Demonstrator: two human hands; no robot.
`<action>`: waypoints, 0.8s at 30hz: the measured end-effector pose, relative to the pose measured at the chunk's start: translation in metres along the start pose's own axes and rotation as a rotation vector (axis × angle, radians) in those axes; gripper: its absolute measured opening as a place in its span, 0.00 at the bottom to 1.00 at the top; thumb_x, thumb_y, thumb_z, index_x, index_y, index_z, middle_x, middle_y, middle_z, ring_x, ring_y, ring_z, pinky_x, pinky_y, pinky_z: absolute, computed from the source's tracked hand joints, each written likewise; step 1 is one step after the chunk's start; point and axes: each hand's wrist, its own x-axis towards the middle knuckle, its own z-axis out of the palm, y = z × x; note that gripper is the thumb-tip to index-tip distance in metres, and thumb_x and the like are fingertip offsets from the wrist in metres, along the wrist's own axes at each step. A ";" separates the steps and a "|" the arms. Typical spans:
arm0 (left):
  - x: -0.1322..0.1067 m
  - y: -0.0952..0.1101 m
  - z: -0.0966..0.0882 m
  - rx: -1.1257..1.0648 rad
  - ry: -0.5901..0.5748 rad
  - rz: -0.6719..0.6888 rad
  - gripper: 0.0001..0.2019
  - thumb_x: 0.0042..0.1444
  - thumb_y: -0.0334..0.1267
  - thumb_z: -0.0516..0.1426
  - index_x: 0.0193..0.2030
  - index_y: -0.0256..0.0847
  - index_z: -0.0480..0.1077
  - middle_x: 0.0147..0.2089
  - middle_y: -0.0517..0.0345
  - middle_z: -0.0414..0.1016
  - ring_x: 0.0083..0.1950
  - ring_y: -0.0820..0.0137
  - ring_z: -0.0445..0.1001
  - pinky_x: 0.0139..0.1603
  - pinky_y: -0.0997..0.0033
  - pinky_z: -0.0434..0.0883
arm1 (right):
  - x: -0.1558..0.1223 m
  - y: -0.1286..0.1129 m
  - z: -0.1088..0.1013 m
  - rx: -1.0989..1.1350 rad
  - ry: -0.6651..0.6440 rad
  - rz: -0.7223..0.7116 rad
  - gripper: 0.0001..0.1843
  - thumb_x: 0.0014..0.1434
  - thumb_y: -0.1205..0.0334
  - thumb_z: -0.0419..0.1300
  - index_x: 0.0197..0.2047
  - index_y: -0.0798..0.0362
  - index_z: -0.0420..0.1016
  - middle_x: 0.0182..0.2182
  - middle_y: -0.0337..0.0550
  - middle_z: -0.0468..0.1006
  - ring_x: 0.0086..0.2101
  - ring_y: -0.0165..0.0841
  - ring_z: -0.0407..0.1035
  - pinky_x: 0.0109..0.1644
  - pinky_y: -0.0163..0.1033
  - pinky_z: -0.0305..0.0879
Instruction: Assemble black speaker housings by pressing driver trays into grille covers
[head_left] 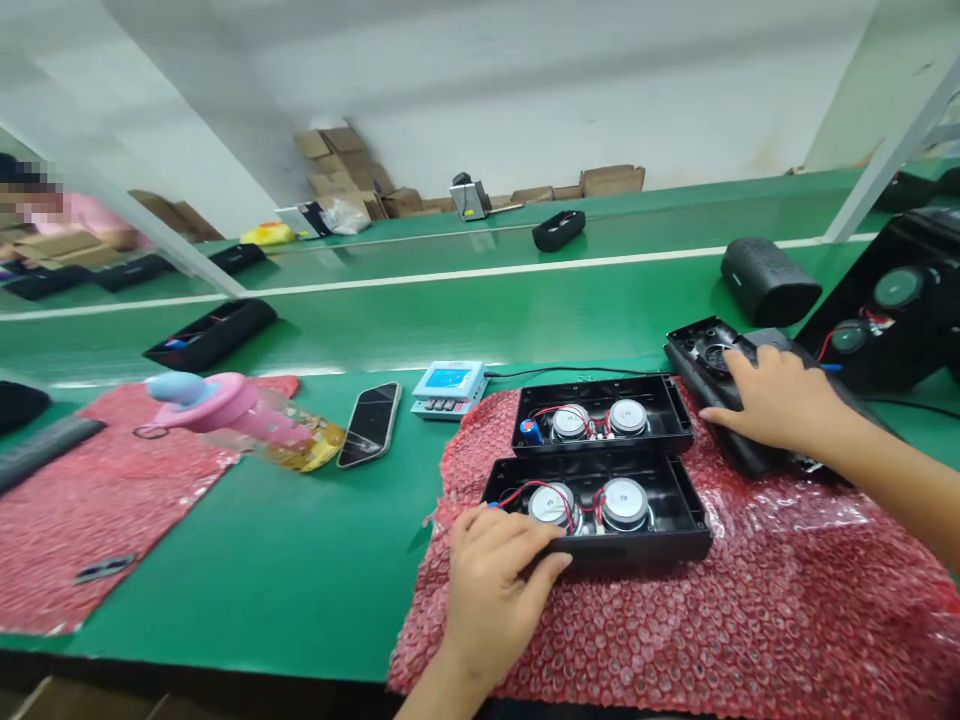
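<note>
Two open black speaker housings lie side by side on red bubble wrap [795,620]. Each shows two round silver speaker drivers and red wires. My left hand [499,580] grips the near left corner of the nearer speaker housing [660,548], thumb outside its front wall. Just behind it, touching or almost touching, is the farther speaker housing [604,385], with a blue part at its left end. To the right, my right hand [780,400] spans another black speaker casing [694,345], thumb on its left side and fingers across its top. The casing's right part is hidden under the hand and forearm.
A small blue device [448,390] with a screen and cable stands behind the housings. Left of it lie a phone [370,425] and a tipped pink-lidded bottle [262,420]. A black speaker [770,280] and large black panel [892,300] stand right. A person [82,215] sits far left.
</note>
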 end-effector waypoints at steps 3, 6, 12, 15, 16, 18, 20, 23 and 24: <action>-0.007 0.008 0.014 -0.011 0.089 0.012 0.04 0.51 0.33 0.57 0.30 0.47 0.73 0.27 0.67 0.76 0.29 0.71 0.70 0.42 0.63 0.56 | 0.003 0.021 0.009 0.063 -0.117 0.044 0.32 0.52 0.45 0.56 0.53 0.60 0.64 0.43 0.64 0.67 0.41 0.55 0.66 0.38 0.54 0.64; -0.015 0.010 0.019 -0.016 0.157 0.036 0.05 0.53 0.33 0.56 0.30 0.47 0.73 0.27 0.67 0.77 0.29 0.71 0.70 0.44 0.63 0.56 | 0.003 0.027 0.002 0.115 -0.132 0.044 0.21 0.54 0.57 0.53 0.49 0.57 0.68 0.40 0.56 0.72 0.39 0.49 0.69 0.40 0.49 0.64; -0.030 0.012 0.014 0.043 0.149 0.158 0.05 0.55 0.32 0.57 0.34 0.46 0.74 0.31 0.67 0.78 0.29 0.74 0.71 0.44 0.66 0.56 | 0.001 0.028 -0.046 0.406 0.055 -0.094 0.17 0.54 0.56 0.52 0.44 0.54 0.74 0.37 0.50 0.77 0.37 0.48 0.70 0.39 0.49 0.65; -0.034 0.018 0.012 0.071 0.149 0.154 0.05 0.55 0.32 0.56 0.35 0.46 0.73 0.31 0.65 0.78 0.29 0.74 0.70 0.46 0.65 0.58 | 0.007 0.013 -0.068 0.671 -0.070 -0.311 0.18 0.52 0.53 0.56 0.44 0.51 0.74 0.36 0.44 0.78 0.35 0.43 0.71 0.40 0.46 0.67; -0.035 0.019 0.011 0.076 0.152 0.144 0.06 0.55 0.32 0.56 0.35 0.45 0.73 0.30 0.65 0.78 0.29 0.73 0.70 0.46 0.64 0.58 | 0.011 0.004 -0.074 0.702 -0.100 -0.359 0.17 0.51 0.53 0.56 0.43 0.51 0.74 0.36 0.43 0.78 0.35 0.42 0.71 0.41 0.46 0.68; -0.035 0.021 0.009 0.065 0.142 0.140 0.06 0.55 0.32 0.56 0.35 0.45 0.73 0.31 0.64 0.77 0.29 0.73 0.71 0.46 0.63 0.60 | 0.021 -0.018 -0.082 0.697 -0.093 -0.428 0.16 0.50 0.57 0.56 0.41 0.51 0.74 0.38 0.42 0.78 0.38 0.41 0.71 0.45 0.46 0.66; -0.036 0.018 0.004 0.031 0.163 0.147 0.06 0.54 0.31 0.56 0.35 0.45 0.73 0.33 0.61 0.77 0.32 0.72 0.72 0.46 0.64 0.63 | 0.033 -0.040 -0.087 0.689 -0.086 -0.502 0.16 0.50 0.59 0.56 0.42 0.51 0.74 0.41 0.42 0.77 0.41 0.40 0.70 0.48 0.45 0.64; -0.037 0.008 -0.005 0.036 0.282 0.097 0.08 0.52 0.29 0.56 0.38 0.43 0.73 0.42 0.54 0.75 0.40 0.69 0.73 0.45 0.66 0.68 | 0.055 -0.066 -0.086 0.774 -0.271 -0.606 0.21 0.52 0.58 0.55 0.50 0.52 0.70 0.42 0.42 0.75 0.42 0.37 0.69 0.47 0.42 0.66; -0.037 0.004 -0.007 0.059 0.322 0.063 0.09 0.52 0.30 0.56 0.39 0.43 0.73 0.45 0.53 0.74 0.43 0.67 0.72 0.44 0.66 0.69 | 0.063 -0.072 -0.083 0.804 -0.363 -0.624 0.23 0.53 0.58 0.54 0.52 0.53 0.68 0.42 0.42 0.75 0.41 0.36 0.70 0.45 0.40 0.67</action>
